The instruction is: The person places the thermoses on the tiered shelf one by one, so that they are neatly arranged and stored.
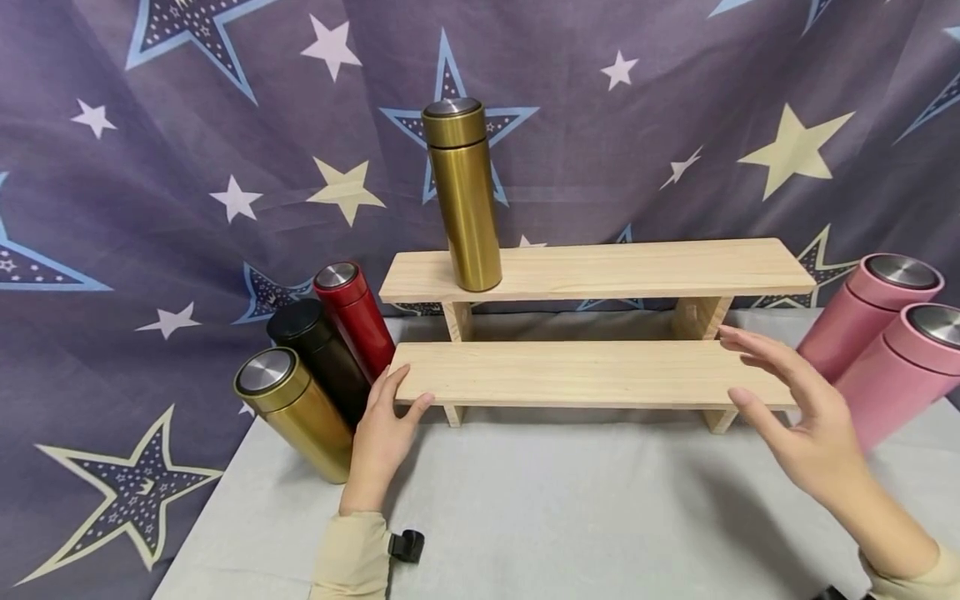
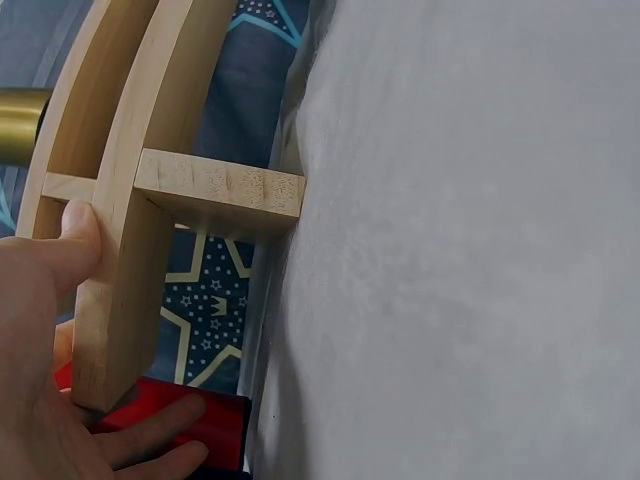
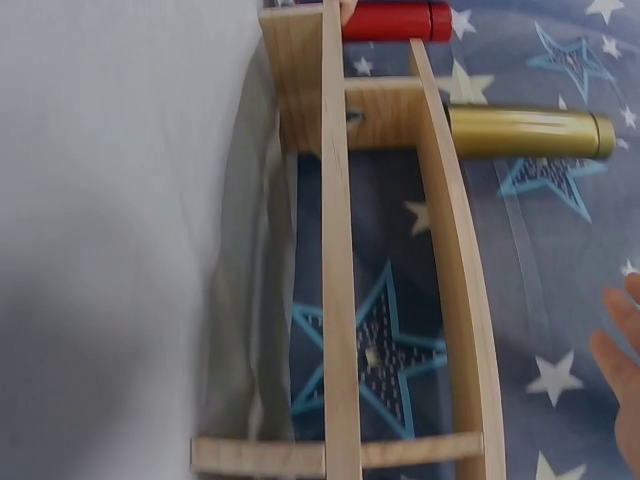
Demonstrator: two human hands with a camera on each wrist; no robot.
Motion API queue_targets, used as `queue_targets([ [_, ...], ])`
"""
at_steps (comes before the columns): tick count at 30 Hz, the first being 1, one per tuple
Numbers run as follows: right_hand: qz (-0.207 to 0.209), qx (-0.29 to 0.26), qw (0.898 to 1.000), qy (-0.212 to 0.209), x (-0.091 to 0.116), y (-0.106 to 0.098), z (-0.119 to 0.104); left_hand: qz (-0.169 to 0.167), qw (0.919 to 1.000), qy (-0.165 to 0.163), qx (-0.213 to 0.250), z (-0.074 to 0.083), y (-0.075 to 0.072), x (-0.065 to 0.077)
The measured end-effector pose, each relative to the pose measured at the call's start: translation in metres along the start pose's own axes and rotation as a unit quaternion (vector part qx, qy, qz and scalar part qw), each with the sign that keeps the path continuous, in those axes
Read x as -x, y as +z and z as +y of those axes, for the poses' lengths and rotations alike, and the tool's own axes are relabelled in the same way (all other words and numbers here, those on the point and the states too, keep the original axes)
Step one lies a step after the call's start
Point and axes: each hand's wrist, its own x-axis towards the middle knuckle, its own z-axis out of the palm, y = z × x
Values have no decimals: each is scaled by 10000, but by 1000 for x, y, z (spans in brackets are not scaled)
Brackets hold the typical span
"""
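A two-tier wooden shelf (image 1: 585,372) stands on the cloth-covered table. My left hand (image 1: 384,433) grips the left end of its lower board, the thumb (image 2: 80,245) lying against the board's edge. A gold thermos bottle (image 1: 467,208) stands upright on the upper board, toward the left. Raised beside the right end of the lower board, my right hand (image 1: 806,417) has its fingers spread and holds nothing. In the right wrist view only some fingertips (image 3: 622,345) of that hand show at the right edge.
Left of the shelf stand a red bottle (image 1: 356,321), a black bottle (image 1: 322,354) and another gold bottle (image 1: 300,412), close to my left hand. Two pink bottles, one rear (image 1: 855,312) and one front (image 1: 900,375), stand at the right. A star-patterned curtain (image 1: 570,150) hangs behind.
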Motion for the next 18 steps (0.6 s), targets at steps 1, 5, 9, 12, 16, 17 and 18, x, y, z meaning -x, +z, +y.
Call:
queue_targets([
  [1,29,-30,10000,8,2,-4,0,9,10000,-4,-4,0,0,0],
  [5,105,-5,9999,77,9,-18,0,44,10000,-31,-37,2,-1,-1],
  [9,34,691,9967,435,21,-36,1,35,10000,-42,-58,2,-1,-1],
  [12,14,973,9929,683,33,-50,6,9,10000,-27,-47,2,-1,-1],
  [16,103,990,9926,700,43,-65,11,8,10000,17,-33,1,-2,-1],
  [17,149,942,9931,682,45,-67,12,20,10000,25,-30,1,-2,-1],
  [18,176,917,9934,668,46,-70,12,30,10000,36,-29,1,-2,-2],
])
